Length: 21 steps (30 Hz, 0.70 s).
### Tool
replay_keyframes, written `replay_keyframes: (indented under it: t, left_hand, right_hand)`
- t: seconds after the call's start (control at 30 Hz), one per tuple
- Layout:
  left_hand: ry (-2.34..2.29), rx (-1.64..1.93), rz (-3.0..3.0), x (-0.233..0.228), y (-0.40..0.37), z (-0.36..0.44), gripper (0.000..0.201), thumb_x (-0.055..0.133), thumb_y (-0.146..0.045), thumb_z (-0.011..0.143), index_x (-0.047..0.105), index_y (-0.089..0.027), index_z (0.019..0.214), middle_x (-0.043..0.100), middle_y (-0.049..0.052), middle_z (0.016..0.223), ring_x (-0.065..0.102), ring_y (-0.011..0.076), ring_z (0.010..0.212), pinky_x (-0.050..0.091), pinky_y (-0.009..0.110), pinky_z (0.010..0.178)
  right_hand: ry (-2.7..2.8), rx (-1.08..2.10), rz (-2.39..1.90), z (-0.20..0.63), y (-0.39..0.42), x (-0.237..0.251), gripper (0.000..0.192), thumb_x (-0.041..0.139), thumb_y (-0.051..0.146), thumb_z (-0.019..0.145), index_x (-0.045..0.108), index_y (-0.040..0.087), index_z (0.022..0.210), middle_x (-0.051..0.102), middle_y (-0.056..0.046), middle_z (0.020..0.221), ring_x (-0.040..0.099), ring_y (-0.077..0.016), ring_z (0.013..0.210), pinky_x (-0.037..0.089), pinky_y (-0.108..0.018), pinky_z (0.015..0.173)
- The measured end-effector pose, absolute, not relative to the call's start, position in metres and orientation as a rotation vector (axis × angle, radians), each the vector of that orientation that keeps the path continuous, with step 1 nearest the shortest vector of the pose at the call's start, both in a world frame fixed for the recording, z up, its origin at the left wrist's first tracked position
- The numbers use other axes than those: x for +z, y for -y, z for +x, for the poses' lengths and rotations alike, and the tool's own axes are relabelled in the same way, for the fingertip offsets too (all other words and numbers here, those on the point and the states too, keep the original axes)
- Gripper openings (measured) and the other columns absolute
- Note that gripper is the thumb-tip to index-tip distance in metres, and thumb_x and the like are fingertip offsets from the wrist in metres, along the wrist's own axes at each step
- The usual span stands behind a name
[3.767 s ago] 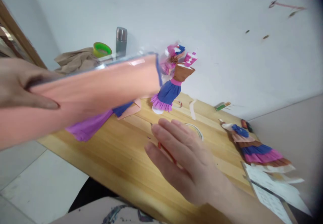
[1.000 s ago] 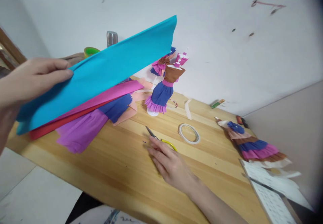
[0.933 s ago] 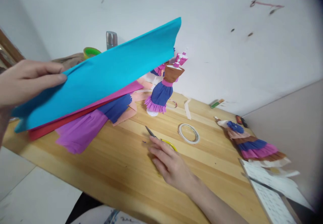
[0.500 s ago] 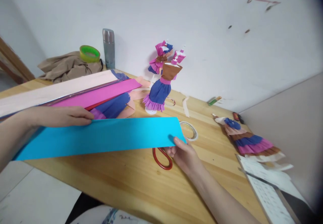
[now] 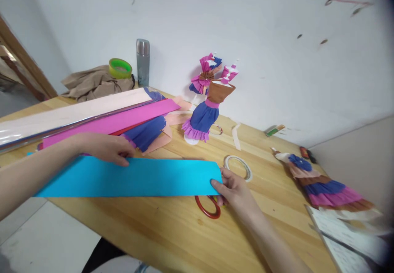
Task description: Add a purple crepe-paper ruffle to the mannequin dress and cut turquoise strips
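Hands (image 5: pixel 107 149) pin smooth rectangular blue paper (image 5: pixel 135 178) on table.

The blades of the scissors (image 5: pixel 209 207) are covered by the blue paper sheet (image 5: pixel 132 177) and the right hand (image 5: pixel 235 189); only the red handle loops are seen. The white papers (image 5: pixel 347 234) are blurred and cut off at the lower right.

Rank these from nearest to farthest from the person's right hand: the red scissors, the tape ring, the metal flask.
From the right hand:
1. Red scissors, right beside it, partly under the blue paper.
2. Tape ring, just beyond it on the table.
3. Metal flask, far back left by the wall.
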<state>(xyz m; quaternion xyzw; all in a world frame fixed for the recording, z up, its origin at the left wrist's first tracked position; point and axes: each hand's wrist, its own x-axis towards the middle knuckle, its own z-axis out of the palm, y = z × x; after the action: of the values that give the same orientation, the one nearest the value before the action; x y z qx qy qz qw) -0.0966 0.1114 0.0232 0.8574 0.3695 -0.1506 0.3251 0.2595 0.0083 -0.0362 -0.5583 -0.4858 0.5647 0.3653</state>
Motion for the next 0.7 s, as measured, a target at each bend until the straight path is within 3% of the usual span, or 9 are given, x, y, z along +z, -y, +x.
replay_keyframes:
  t: [0.07,0.2,0.27,0.4,0.53,0.7]
  left_hand:
    - [-0.947,-0.354,2.246,0.023,-0.110,-0.080,0.019,0.056,-0.026,0.085,0.070,-0.018,0.093,0.067,0.002,0.084,0.058,0.0164,0.075,0.038,0.023,0.065]
    - [-0.903,-0.257,2.220,0.015,-0.106,-0.040,0.012,0.058,-0.024,0.081,0.067,-0.017,0.085,0.063,0.000,0.075,0.054,0.0139,0.069,0.035,0.022,0.061]
    - [-0.871,-0.166,2.198,0.008,-0.104,-0.024,0.007,0.059,-0.019,0.077,0.059,-0.017,0.070,0.056,-0.002,0.066,0.049,0.0127,0.063,0.032,0.023,0.057]
    - [-0.840,-0.100,2.183,-0.001,-0.104,-0.007,0.022,0.056,-0.014,0.073,0.041,-0.019,0.057,0.043,-0.004,0.058,0.041,0.0114,0.057,0.028,0.024,0.053]
    - [-0.775,-0.024,2.131,0.001,-0.108,0.003,0.022,0.054,-0.018,0.075,0.040,-0.020,0.058,0.041,-0.004,0.057,0.039,0.0118,0.056,0.028,0.025,0.052]
    - [-0.784,0.106,2.139,-0.008,-0.114,0.033,0.026,0.065,-0.031,0.070,0.044,-0.020,0.058,0.043,-0.003,0.059,0.040,0.0137,0.058,0.025,0.027,0.054]
  right_hand:
    - [1.280,1.463,-1.439,0.259,-0.008,-0.036,0.047,0.080,0.053,0.065,0.057,0.017,0.085,0.056,0.005,0.053,0.049,-0.0077,0.037,0.035,-0.019,0.038]
    - [1.309,1.438,-1.429,0.257,-0.006,-0.039,0.043,0.080,0.049,0.066,0.058,0.017,0.083,0.055,0.005,0.052,0.049,-0.0089,0.037,0.038,-0.021,0.040]
    - [1.315,1.411,-1.427,0.256,-0.004,-0.039,0.041,0.080,0.049,0.067,0.058,0.017,0.080,0.055,0.005,0.051,0.048,-0.0089,0.037,0.037,-0.021,0.041]
    - [1.231,1.303,-1.412,0.259,-0.005,-0.042,0.045,0.081,0.054,0.065,0.061,0.016,0.079,0.053,0.005,0.051,0.044,-0.0073,0.037,0.034,-0.020,0.038]
    - [1.127,1.257,-1.342,0.263,-0.008,-0.048,0.043,0.079,0.055,0.068,0.060,0.017,0.076,0.048,0.007,0.045,0.040,-0.0061,0.034,0.031,-0.018,0.037]
    - [1.085,1.241,-1.273,0.263,-0.008,-0.055,0.038,0.078,0.050,0.072,0.059,0.018,0.076,0.047,0.008,0.047,0.038,-0.0052,0.034,0.028,-0.018,0.037]
